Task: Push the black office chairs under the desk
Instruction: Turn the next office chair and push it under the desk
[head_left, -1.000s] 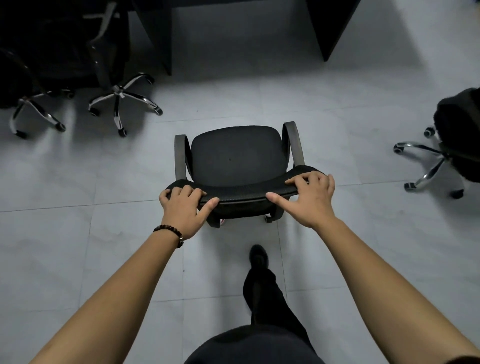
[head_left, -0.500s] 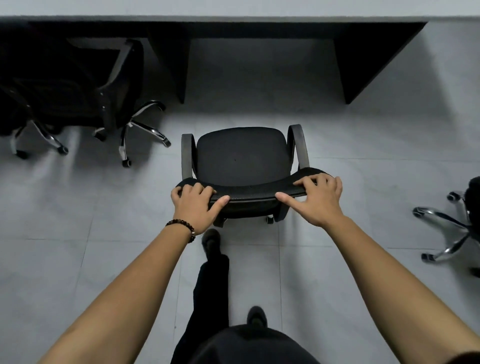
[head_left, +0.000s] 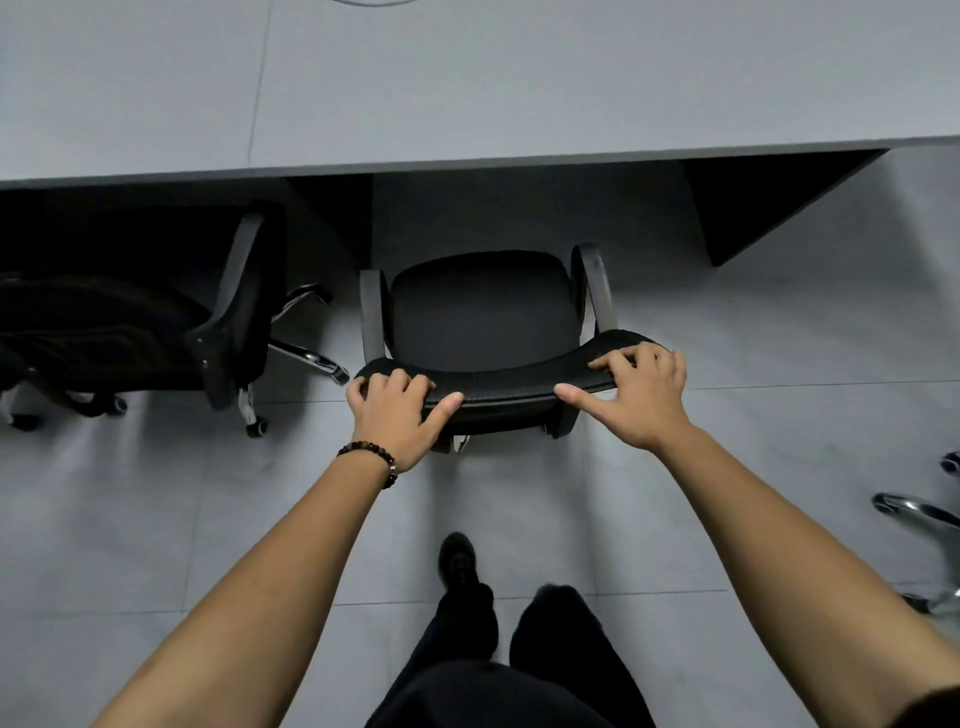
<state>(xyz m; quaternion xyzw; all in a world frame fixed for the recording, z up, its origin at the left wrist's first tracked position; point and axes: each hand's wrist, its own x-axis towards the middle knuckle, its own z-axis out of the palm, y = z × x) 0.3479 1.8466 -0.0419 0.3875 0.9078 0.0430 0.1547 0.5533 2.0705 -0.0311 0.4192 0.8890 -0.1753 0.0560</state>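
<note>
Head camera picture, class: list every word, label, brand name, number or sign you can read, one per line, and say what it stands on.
None: no readable text anywhere in this view.
The black office chair held at its backrest by the left hand and right hand shows no label or logo.
The grey desk, the second chair on the left and the floor tiles are unmarked too.

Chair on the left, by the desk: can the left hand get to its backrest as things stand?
Probably not without letting go. The left hand is clamped on the middle chair's backrest, as is the right hand. The left chair stands apart, its armrest and chrome legs nearest; open floor lies between.
</note>
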